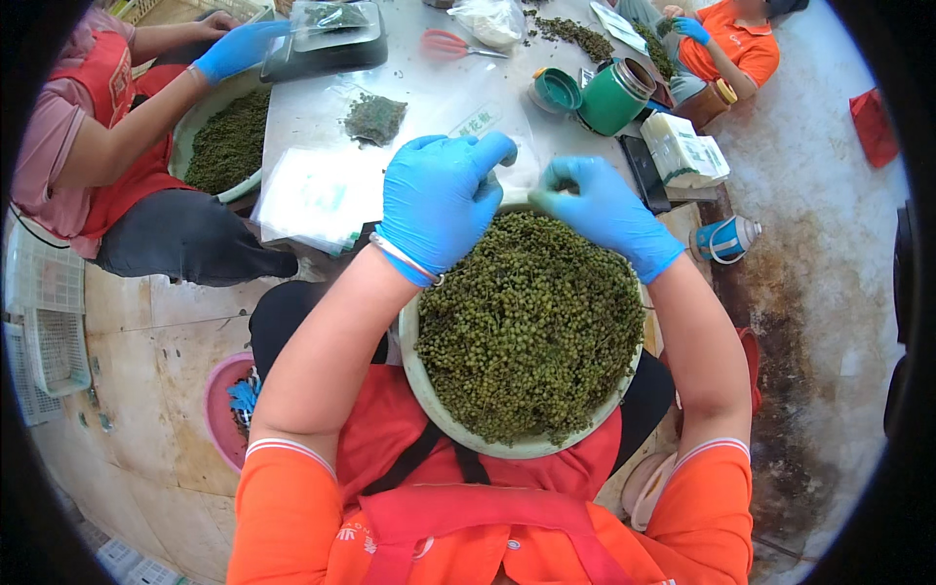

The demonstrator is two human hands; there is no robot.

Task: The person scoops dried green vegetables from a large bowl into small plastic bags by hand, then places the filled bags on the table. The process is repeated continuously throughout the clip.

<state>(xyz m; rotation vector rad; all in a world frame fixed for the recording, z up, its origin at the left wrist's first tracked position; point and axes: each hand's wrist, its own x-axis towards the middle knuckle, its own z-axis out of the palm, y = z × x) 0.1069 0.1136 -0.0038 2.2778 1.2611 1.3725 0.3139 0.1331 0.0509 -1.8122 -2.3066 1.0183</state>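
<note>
A round pale basin [526, 450] rests on my lap, heaped with small green peppercorns [526, 327] on stems. My left hand [439, 200], in a blue glove, is above its far left rim, fingers curled at the edge of a clear plastic bag [478, 122] with green print. Opposite it, my right hand [600, 210], also blue-gloved, hangs over the far right rim with fingers pinched together. Motion blurs its fingertips, and what they hold is hidden. Part of the bag lies on the metal table [429, 83] between and beyond my hands.
Flat plastic bags [317, 200] and a filled bag [375, 119] lie left on the table. Red scissors [458, 44], a green jar [616, 97] and a tissue pack [682, 151] stand farther off. A co-worker [107, 146] sits left by another basin [229, 146]; a second [731, 44] works far right.
</note>
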